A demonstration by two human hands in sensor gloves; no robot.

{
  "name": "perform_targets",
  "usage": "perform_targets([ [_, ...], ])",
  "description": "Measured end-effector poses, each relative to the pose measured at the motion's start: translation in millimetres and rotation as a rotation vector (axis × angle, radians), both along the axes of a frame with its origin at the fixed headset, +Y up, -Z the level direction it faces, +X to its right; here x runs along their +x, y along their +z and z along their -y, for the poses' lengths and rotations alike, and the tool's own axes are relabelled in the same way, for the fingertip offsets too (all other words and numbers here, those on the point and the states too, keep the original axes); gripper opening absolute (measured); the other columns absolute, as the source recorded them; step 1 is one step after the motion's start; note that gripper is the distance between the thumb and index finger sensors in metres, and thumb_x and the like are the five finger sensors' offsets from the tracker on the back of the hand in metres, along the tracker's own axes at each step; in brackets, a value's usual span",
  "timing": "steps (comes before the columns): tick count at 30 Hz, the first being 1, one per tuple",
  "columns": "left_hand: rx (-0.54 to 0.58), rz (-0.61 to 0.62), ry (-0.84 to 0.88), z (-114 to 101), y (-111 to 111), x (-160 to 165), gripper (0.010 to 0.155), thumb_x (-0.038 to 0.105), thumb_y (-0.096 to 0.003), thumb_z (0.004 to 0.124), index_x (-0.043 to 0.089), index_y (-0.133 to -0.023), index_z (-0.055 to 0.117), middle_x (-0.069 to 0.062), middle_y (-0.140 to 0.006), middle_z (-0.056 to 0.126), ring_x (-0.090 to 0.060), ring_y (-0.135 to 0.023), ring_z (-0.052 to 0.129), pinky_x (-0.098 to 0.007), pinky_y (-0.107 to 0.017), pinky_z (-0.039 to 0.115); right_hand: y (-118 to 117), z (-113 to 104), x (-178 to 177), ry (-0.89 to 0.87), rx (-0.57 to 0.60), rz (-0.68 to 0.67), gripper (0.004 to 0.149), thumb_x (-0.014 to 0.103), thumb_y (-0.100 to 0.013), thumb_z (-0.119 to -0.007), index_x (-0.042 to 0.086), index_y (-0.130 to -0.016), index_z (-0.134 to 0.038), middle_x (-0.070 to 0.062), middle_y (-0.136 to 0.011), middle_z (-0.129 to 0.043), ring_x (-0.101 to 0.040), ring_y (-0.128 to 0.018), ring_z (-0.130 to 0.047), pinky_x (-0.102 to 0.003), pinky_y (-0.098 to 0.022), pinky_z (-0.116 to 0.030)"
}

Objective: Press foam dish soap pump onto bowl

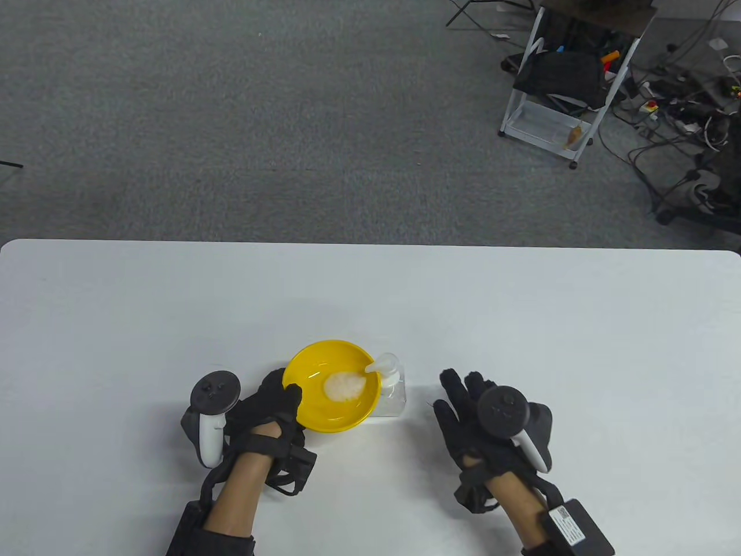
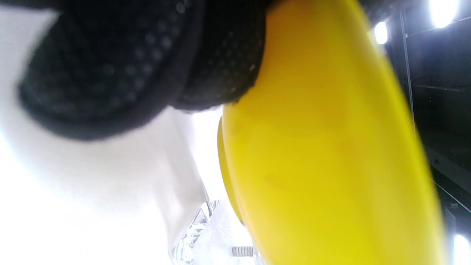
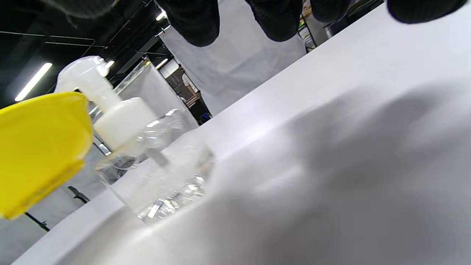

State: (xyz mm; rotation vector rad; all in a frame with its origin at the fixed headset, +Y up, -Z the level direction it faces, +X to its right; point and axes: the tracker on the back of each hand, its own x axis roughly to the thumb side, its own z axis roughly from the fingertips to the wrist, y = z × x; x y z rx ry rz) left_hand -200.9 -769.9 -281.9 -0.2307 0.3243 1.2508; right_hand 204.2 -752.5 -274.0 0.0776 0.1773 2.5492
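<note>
A yellow bowl point(image 1: 333, 385) sits on the white table with a blob of white foam point(image 1: 344, 386) inside. A clear soap bottle point(image 1: 392, 394) with a white pump head point(image 1: 382, 365) stands against the bowl's right side, nozzle over the rim. My left hand point(image 1: 278, 402) grips the bowl's left rim, thumb on the edge; the bowl wall point(image 2: 331, 154) fills the left wrist view under my fingers point(image 2: 121, 70). My right hand point(image 1: 469, 399) is open with fingers spread, apart from the bottle, to its right. The right wrist view shows the bottle point(image 3: 154, 158) and the bowl point(image 3: 40, 143).
The white table point(image 1: 521, 324) spreads wide around the hands. Beyond its far edge lies grey carpet, with a white cart point(image 1: 558, 81) and cables at the back right.
</note>
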Motion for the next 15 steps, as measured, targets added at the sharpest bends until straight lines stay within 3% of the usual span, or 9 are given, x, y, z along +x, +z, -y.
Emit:
perform_targets([
  [6,0.006,-0.029,-0.002,-1.5,7.2,-9.3,0.059,0.041,-0.0435,0.074,0.016,-0.095,0.060,-0.008,-0.040,0.099,-0.023,-0.010,0.106,-0.028,0.003,0.089,33.0,6.9,31.7,-0.022,0.005,0.026,0.076,0.065,-0.042,-0.053,0.033,-0.109,-0.041,-0.027,-0.113,-0.032,-0.059,-0.100,-0.025,-0.085,-0.057,-0.039],
  [15,-0.022,-0.125,-0.001,-2.1,25.2,-34.7,0.058,0.040,-0.0432,0.074,0.016,-0.094,0.061,-0.008,-0.039,0.099,-0.024,-0.009,0.106,-0.029,0.004,0.089,35.0,10.7,21.9,0.027,-0.019,-0.022,0.076,0.065,-0.041,-0.052,0.033,-0.109,-0.038,-0.027,-0.113,-0.028,-0.057,-0.100,-0.021,-0.085,-0.057,-0.037],
])
